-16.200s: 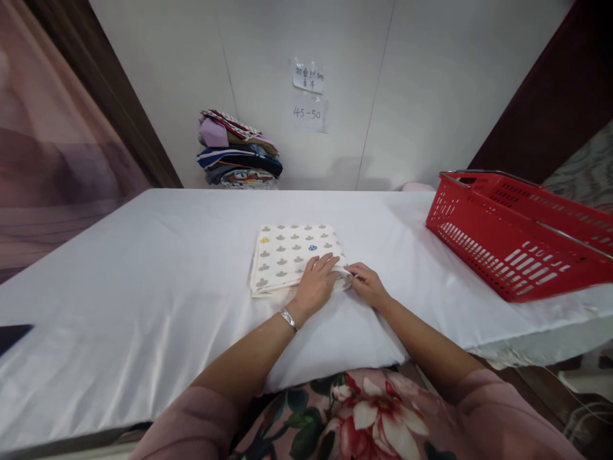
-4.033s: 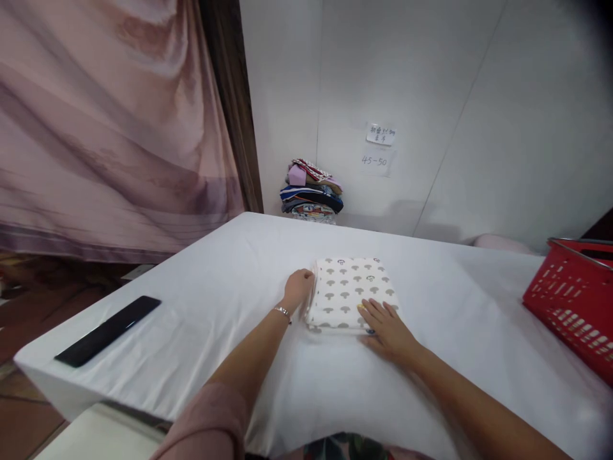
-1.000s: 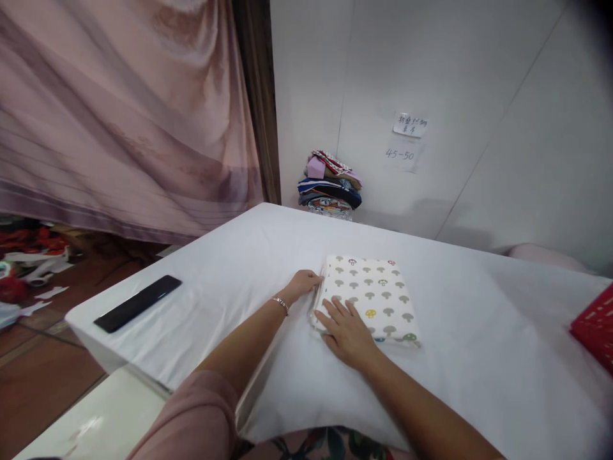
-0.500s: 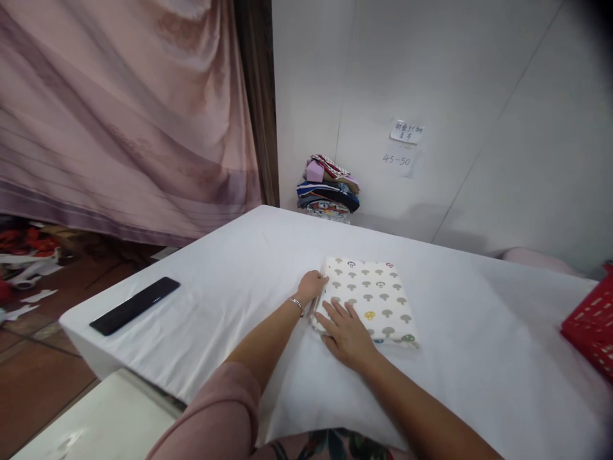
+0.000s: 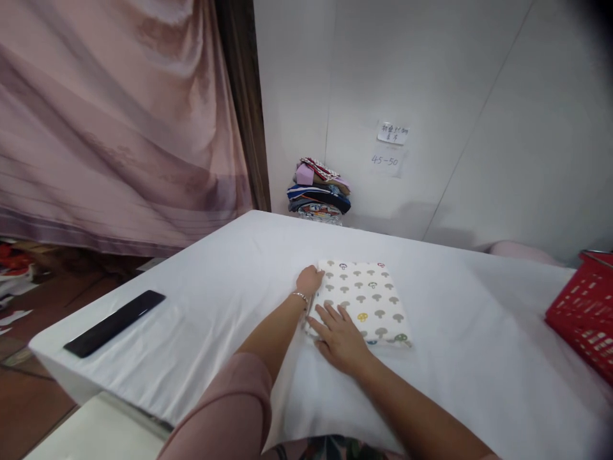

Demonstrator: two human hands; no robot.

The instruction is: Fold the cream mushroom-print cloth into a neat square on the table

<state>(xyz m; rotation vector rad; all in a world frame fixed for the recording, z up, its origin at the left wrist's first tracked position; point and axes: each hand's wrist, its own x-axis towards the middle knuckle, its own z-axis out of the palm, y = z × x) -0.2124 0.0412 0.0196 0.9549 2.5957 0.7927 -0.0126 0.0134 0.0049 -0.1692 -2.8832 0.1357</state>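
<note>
The mushroom-print cloth (image 5: 364, 300) lies folded into a neat rectangle mid-tabletop (image 5: 201, 300), so I judge the folding nearly done. My left hand (image 5: 309, 280) cups its 9 o'clock edge; my right hand (image 5: 339, 332) presses open-palmed on the 7 o'clock corner.

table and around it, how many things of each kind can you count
Folded mushroom-print cloth, with the left hand at its edge and the right hand flat on it: 1
Black flat bar: 1
Red basket: 1
Pile of folded clothes by the wall: 1
Paper notes on the wall: 2
Total: 6
</note>
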